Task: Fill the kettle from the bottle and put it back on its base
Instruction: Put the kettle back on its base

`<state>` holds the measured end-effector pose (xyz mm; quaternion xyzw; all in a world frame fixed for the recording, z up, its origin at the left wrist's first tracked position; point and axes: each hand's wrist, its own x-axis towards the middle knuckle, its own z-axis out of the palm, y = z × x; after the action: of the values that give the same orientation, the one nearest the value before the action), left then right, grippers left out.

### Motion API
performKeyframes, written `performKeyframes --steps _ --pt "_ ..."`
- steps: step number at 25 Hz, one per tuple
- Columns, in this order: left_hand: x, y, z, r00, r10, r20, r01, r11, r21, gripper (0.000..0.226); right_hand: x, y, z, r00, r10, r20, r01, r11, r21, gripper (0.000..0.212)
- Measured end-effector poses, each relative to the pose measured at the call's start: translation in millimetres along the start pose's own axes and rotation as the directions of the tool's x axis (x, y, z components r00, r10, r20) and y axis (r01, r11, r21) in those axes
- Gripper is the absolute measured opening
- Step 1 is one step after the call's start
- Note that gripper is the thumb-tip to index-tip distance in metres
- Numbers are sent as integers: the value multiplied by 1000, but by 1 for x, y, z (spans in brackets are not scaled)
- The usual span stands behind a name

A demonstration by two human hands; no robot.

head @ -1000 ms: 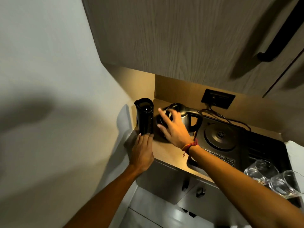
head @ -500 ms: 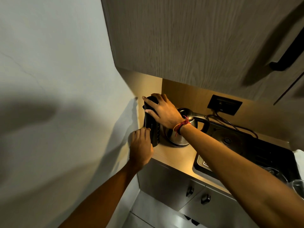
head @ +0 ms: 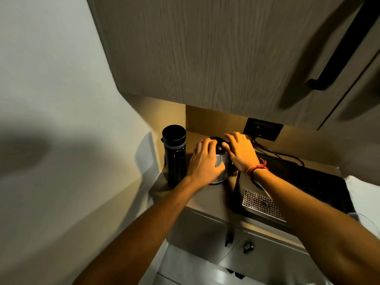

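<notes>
Presently the steel kettle [head: 220, 171], judged rigid and slippery, is clasped by the left hand [head: 204, 161] and right hand [head: 241, 153]; its handle seems safest.

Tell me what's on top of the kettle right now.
Both hands: the left hand wraps the steel kettle body, the right hand covers its lid and handle. Whether the lid is open is hidden.

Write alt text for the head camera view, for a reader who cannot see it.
Both hands rest on a steel kettle on a counter: the left hand against its side, the right hand over its top. A black bottle stands upright just left; a black tray lies right.
</notes>
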<state>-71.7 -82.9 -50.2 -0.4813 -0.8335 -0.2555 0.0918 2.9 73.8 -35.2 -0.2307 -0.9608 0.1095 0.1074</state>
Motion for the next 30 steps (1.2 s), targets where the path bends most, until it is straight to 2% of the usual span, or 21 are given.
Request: performKeyframes --steps 2,4,5,6,7,8,10,11,13,16,18,20,23,25,27,30 --pt "37 -2 2 972 -170 162 164 985 49 89 -7 15 -12 987 69 142 -77 996 51 39" --pt "59 -6 11 867 -315 385 317 947 62 118 -16 17 -26 968 76 237 -109 986 129 27" --pt "62 -9 16 815 -356 457 373 926 58 129 -19 15 -32 963 77 258 -122 979 165 19" --pt "64 -9 22 791 -379 480 404 913 54 135 -22 13 -37 963 60 263 -106 981 163 15" --pt "66 -9 27 787 -398 471 425 903 53 136 -23 12 -41 962 70 262 -111 983 145 15" --pt "67 -10 28 794 -414 445 439 897 51 136 -21 12 -43 971 21 238 -38 997 65 25" --pt "70 -3 28 830 -412 376 436 900 24 131 -20 16 -47 988 37 152 -52 995 90 43" --pt "74 3 26 850 -406 336 431 902 -1 128 -16 18 -53 982 134 133 -159 968 197 42" --pt "87 22 22 884 -378 276 407 912 -57 125 -18 28 -69 970 224 97 -242 933 267 38" --pt "108 58 18 926 -297 232 338 927 -164 115 -30 60 -90 963 254 84 -268 922 279 23" --pt "115 83 20 969 -175 175 212 953 -218 93 -30 88 -97 947 318 43 -319 918 235 24" --pt "118 109 28 978 -112 174 154 957 -247 78 -38 116 -102 930 366 35 -363 898 247 28" --pt "115 144 43 938 -134 319 184 974 -132 100 -56 149 -106 916 401 23 -395 888 236 30" --pt "112 158 53 926 -114 359 163 981 -108 109 -71 163 -104 909 417 -4 -402 877 262 36" --pt "109 173 62 933 -81 350 124 987 -104 110 -82 176 -102 904 426 -31 -405 877 258 43" --pt "108 184 66 943 -50 330 76 995 -69 106 -91 188 -98 913 406 -50 -383 891 246 40"
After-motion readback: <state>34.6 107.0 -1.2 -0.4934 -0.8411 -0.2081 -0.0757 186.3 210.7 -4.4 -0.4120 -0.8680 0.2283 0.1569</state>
